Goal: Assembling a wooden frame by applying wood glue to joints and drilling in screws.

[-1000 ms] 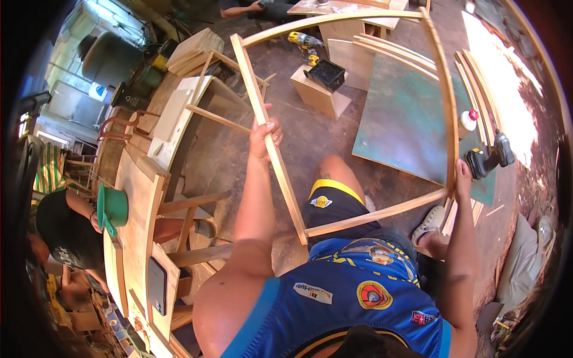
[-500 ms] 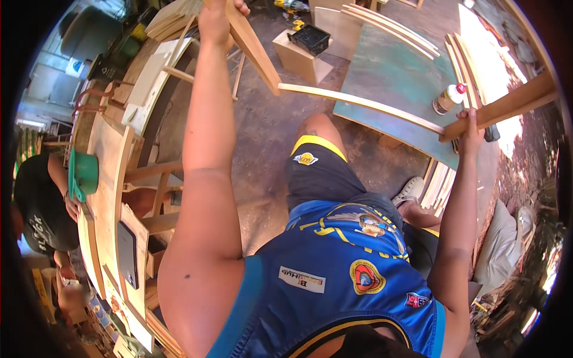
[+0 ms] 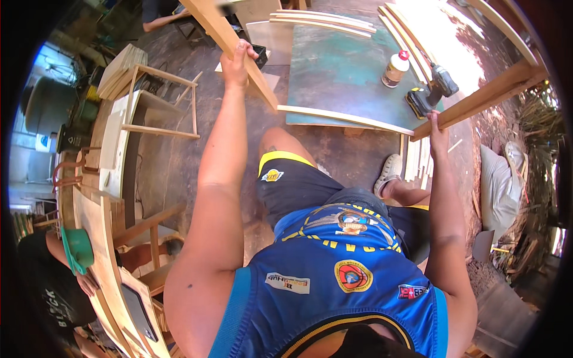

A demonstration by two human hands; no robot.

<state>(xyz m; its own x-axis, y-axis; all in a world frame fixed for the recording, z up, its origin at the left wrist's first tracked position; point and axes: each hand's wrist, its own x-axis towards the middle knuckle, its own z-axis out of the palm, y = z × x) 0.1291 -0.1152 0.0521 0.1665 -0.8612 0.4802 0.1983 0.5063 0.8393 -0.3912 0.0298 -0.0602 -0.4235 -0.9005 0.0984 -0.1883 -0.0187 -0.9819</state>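
Note:
In front of me I hold a wooden frame. My left hand (image 3: 237, 64) is closed round its left wooden post (image 3: 224, 33), a little above that post's near end. With the fingers of my right hand (image 3: 439, 132) I grip the right wooden post (image 3: 486, 98) close to its near end. A thin pale wooden slat (image 3: 346, 117) spans the two near ends. Another rail (image 3: 507, 33) meets the right post's far end at upper right. Beside my right hand, a cordless drill (image 3: 431, 92) rests on a green-stained board (image 3: 334, 71), with a red-capped white bottle (image 3: 395, 70) near it.
Loose wooden strips (image 3: 409, 42) lie beyond the bottle, and more (image 3: 418, 158) lie by my foot. On the left are a light wooden frame (image 3: 161, 101), a wooden bench (image 3: 89, 221) with a green hat (image 3: 77, 247), and a phone (image 3: 139, 310). A person (image 3: 54, 286) leans there.
My view has shifted, so the board and bottle sit further left and the drill shows fully. Both hands still grip the posts; my left hand appears lower in view.

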